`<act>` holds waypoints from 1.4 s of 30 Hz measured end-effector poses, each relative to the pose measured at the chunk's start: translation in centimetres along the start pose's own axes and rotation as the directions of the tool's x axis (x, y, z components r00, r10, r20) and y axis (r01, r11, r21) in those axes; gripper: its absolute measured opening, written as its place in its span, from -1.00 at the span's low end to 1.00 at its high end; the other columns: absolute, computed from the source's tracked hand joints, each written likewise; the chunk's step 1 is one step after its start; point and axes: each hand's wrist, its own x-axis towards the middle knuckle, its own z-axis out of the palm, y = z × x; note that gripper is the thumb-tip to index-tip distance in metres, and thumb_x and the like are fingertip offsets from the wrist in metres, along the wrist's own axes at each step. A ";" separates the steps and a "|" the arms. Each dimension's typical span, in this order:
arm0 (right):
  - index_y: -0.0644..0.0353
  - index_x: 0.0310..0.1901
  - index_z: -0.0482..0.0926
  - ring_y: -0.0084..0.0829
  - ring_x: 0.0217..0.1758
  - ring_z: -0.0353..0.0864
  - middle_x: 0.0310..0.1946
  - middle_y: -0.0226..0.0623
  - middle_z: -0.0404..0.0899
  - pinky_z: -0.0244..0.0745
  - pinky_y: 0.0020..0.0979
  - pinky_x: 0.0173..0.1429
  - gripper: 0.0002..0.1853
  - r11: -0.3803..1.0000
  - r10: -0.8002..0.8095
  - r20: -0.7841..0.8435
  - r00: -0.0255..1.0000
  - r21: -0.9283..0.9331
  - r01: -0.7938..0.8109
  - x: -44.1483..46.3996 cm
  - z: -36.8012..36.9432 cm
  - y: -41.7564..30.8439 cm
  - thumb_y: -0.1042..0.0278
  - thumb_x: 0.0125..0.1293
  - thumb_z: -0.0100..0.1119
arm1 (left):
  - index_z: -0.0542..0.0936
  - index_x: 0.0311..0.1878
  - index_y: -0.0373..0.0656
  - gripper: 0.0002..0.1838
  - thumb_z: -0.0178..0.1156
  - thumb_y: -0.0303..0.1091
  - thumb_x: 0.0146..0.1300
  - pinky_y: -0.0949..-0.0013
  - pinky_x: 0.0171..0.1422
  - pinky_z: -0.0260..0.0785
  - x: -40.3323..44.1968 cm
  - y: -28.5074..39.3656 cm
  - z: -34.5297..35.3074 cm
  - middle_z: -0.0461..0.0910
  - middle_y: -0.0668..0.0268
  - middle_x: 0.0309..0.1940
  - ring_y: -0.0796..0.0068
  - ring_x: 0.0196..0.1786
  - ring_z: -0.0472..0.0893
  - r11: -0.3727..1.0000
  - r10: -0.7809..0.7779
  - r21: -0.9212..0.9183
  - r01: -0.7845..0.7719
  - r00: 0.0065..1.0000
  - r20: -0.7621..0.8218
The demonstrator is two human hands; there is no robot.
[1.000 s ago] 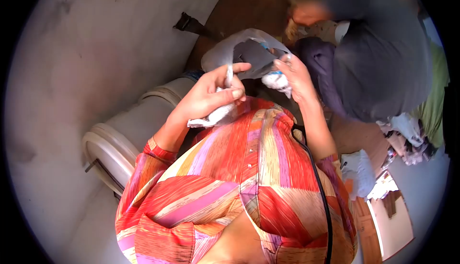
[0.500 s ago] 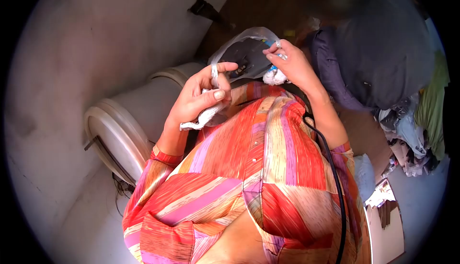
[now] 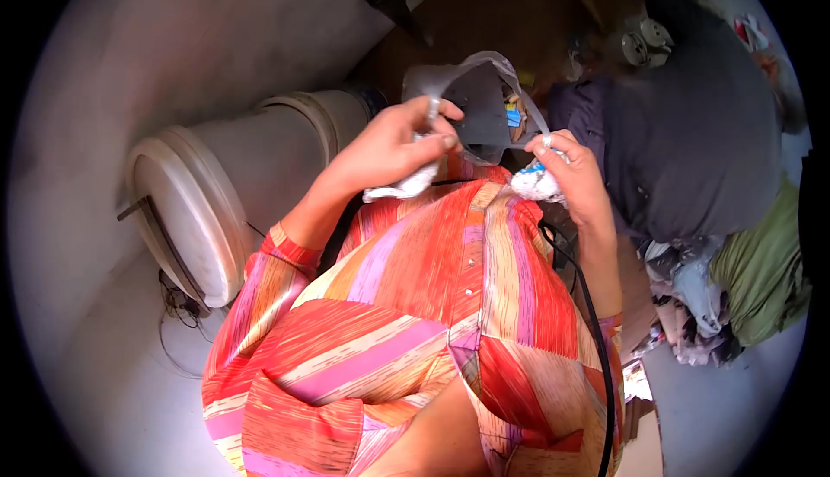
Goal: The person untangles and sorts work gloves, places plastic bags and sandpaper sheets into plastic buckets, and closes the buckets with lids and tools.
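A clear plastic bag point(image 3: 507, 72) is stretched between my two hands, its mouth held apart. My left hand point(image 3: 398, 147) is closed on the left side of the bag's rim, with a white crumpled bundle point(image 3: 413, 185) under its fingers. On the other side, my right hand point(image 3: 577, 170) pinches the rim between thumb and fingers. A white bundle with blue marks point(image 3: 534, 185) is tucked in the right palm. Whether these bundles are cloth or plastic I cannot tell. Small coloured pieces point(image 3: 513, 115) show through the bag's opening; whether they lie inside or behind it is unclear.
A large whitish lidded bucket point(image 3: 220, 192) lies sideways by the wall at left. Close on the right is another person in dark clothing point(image 3: 692, 140). Green cloth point(image 3: 765, 269) and a pile of plastic bags point(image 3: 696, 278) lie at right. A black cable point(image 3: 596, 321) runs down my shirt.
My right hand has moved lower and to the right, pulling the bag's rim along. My left hand has shifted slightly right and up. The view has turned, showing more of the other person.
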 end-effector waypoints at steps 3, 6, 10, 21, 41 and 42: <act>0.31 -0.32 0.61 -0.58 -0.20 0.45 -0.25 -0.39 0.45 0.31 -0.57 -0.08 -0.85 0.991 -0.043 -0.026 0.999 -0.130 0.039 0.7 1.3 -0.3 0.40 0.23 0.11 | 0.46 -0.09 -0.35 -0.70 0.08 -0.34 0.17 0.41 -0.09 0.38 0.9 0.0 1.3 0.57 0.27 -0.40 0.49 -0.27 0.57 0.973 0.056 0.225 -0.056 0.998 0.005; 0.29 -0.25 0.61 -0.51 -0.19 0.48 -0.31 -0.31 0.48 0.36 -0.51 -0.08 -0.81 0.998 0.031 0.087 0.996 -0.061 -0.026 0.8 2.3 -0.9 0.37 0.25 0.06 | 0.51 -0.15 -0.29 -0.70 0.08 -0.26 0.15 0.27 -0.19 0.44 1.3 -0.2 2.6 0.59 0.08 -0.42 0.22 -0.35 0.62 0.919 0.127 0.382 -0.101 0.991 -0.041; 0.32 -0.18 0.50 -0.58 -0.23 0.46 -0.30 -0.37 0.50 0.35 -0.53 -0.14 -0.69 0.919 0.222 0.160 0.962 0.296 -0.261 1.7 -0.6 0.9 0.19 0.40 -0.08 | 0.53 -0.26 -0.29 -0.73 0.07 -0.31 0.02 0.07 -0.19 0.41 4.2 -2.0 7.6 0.57 -0.03 -0.46 -0.05 -0.33 0.58 0.855 0.264 0.458 -0.244 0.964 0.021; 0.28 0.05 0.43 -0.36 0.09 0.46 0.02 -0.26 0.49 0.34 -0.31 0.21 -0.67 0.696 0.275 0.332 0.902 0.579 -0.425 5.3 -3.5 3.6 0.28 0.33 0.03 | 0.58 -0.35 -0.28 -0.78 0.09 -0.35 -0.03 0.08 -0.30 0.42 6.7 -2.6 9.0 0.57 0.00 -0.52 -0.01 -0.40 0.58 0.792 0.344 0.562 -0.240 0.935 -0.086; 0.33 -0.14 0.52 -0.56 -0.22 0.48 -0.26 -0.32 0.53 0.38 -0.55 -0.08 -0.78 0.900 -0.026 0.116 0.993 0.435 -0.027 0.6 -8.1 -1.2 0.39 0.25 0.08 | 0.46 0.01 -0.30 -0.72 0.08 -0.39 0.27 0.63 -0.22 0.43 3.7 -16.2 4.9 0.53 0.38 -0.29 0.65 -0.33 0.54 0.730 -0.214 -0.676 -0.104 0.904 -0.370; 0.33 -0.15 0.54 -0.57 -0.24 0.46 -0.24 -0.34 0.53 0.38 -0.54 -0.09 -0.78 0.880 -0.017 0.127 0.992 0.472 -0.045 0.7 -8.9 -1.9 0.39 0.23 0.09 | 0.50 -0.03 -0.28 -0.75 0.08 -0.38 0.27 0.58 -0.18 0.42 3.5 -15.4 5.2 0.54 0.34 -0.25 0.61 -0.30 0.55 0.809 -0.242 -0.585 -0.063 0.871 -0.429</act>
